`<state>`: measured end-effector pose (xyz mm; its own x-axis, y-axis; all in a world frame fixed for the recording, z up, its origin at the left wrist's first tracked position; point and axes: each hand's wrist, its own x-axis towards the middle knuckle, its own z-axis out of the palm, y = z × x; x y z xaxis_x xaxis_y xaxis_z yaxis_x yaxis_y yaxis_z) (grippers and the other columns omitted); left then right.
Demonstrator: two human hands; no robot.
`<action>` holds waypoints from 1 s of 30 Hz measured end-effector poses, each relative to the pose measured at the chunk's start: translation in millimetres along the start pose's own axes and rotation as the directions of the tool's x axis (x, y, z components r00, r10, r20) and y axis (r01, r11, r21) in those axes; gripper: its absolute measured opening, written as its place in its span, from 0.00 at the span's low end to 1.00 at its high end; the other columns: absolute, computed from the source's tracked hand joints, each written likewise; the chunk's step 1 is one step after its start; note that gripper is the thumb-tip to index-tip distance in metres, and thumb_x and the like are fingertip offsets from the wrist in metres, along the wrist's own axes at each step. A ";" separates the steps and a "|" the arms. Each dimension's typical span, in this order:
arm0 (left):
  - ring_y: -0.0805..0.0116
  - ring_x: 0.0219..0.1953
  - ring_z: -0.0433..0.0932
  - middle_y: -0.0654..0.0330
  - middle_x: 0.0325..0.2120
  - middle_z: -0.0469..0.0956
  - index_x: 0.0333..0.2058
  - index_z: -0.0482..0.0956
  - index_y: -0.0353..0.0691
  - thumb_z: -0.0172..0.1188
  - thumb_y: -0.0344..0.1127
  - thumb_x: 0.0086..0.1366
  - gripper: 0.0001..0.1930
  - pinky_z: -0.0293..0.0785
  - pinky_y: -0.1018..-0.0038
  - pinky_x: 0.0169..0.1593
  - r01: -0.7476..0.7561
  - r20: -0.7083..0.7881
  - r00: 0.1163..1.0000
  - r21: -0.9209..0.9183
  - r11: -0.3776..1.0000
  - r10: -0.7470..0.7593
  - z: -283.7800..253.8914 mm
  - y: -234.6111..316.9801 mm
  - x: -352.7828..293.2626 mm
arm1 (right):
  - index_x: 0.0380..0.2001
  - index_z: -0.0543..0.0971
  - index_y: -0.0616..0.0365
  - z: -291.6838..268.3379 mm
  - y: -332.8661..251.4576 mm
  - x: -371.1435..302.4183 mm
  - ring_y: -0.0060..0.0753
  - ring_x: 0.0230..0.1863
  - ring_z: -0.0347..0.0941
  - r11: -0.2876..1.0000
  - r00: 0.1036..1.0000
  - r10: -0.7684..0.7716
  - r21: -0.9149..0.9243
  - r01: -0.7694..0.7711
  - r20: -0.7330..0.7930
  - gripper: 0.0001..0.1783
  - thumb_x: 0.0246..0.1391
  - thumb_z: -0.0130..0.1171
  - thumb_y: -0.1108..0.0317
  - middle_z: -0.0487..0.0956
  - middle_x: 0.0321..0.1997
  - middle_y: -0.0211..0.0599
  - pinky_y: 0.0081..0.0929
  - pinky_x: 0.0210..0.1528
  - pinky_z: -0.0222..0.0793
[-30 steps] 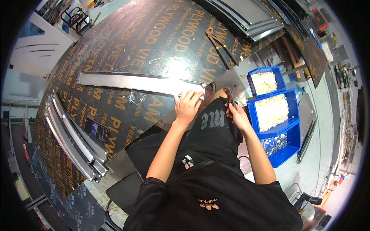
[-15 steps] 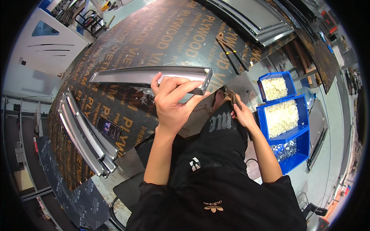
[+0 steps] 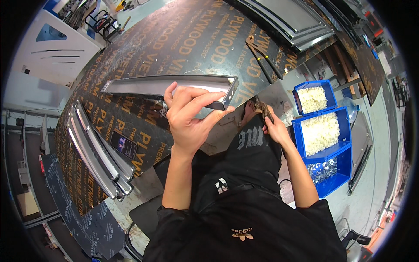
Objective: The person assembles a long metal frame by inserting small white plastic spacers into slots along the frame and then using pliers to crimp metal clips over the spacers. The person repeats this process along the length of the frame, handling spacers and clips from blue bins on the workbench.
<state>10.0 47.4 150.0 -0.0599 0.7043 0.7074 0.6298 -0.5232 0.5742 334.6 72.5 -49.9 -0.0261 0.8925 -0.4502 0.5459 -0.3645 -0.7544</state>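
Observation:
My left hand [image 3: 188,111] is closed on the near right end of a long metal channel [image 3: 150,84], thumb below and fingers over its edge. The channel has a dark rim, a pale inside and small holes in its end face. Its far left end reaches over the dark plywood table [image 3: 183,48]. My right hand [image 3: 276,126], beside my knee, is closed around brown, worn-looking pliers [image 3: 263,110]; part of the tool is hidden by my fingers.
Yellow-and-black-handled cutters [image 3: 263,59] lie at the table's right. Blue bins [image 3: 321,153] at right hold white plastic pieces and small shiny parts. Several metal profiles [image 3: 98,155] and a phone [image 3: 124,145] lie at left. Metal frames [image 3: 301,32] lie at the far right.
My left hand has shifted slightly left and down with the channel's near end. My right hand and the pliers have hardly moved.

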 end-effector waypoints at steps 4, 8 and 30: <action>0.71 0.36 0.81 0.70 0.31 0.85 0.35 0.92 0.49 0.86 0.41 0.44 0.18 0.58 0.58 0.68 0.016 -0.005 1.000 -0.005 1.000 -0.016 0.9 1.0 -0.9 | 0.61 0.78 0.59 -0.3 -5.5 -3.3 0.34 0.33 0.85 1.000 1.000 -0.003 -0.010 0.003 0.000 0.22 0.75 0.52 0.55 0.86 0.31 0.38 0.36 0.42 0.80; 0.69 0.37 0.81 0.69 0.31 0.83 0.33 0.88 0.47 0.86 0.44 0.45 0.19 0.57 0.57 0.68 0.024 0.041 0.999 -0.019 1.000 -0.023 2.5 1.1 -4.3 | 0.58 0.77 0.62 0.2 -8.8 -3.3 0.25 0.31 0.80 0.999 0.999 0.029 0.035 -0.029 0.014 0.19 0.79 0.50 0.58 0.82 0.31 0.35 0.28 0.38 0.80; 0.57 0.52 0.77 0.65 0.36 0.79 0.35 0.83 0.44 0.80 0.42 0.55 0.15 0.43 0.28 0.75 0.307 0.385 0.816 0.342 0.888 -0.430 68.7 -31.1 -162.8 | 0.57 0.78 0.62 -2.7 -9.9 -0.8 0.25 0.31 0.81 0.997 0.999 0.022 0.070 -0.025 0.045 0.20 0.78 0.50 0.57 0.83 0.31 0.34 0.28 0.40 0.79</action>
<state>53.4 -18.0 -11.3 -0.0218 0.9849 0.1717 0.8055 -0.0844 0.5865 331.4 76.2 -40.8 -0.0519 0.8714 -0.4878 0.4869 -0.4044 -0.7742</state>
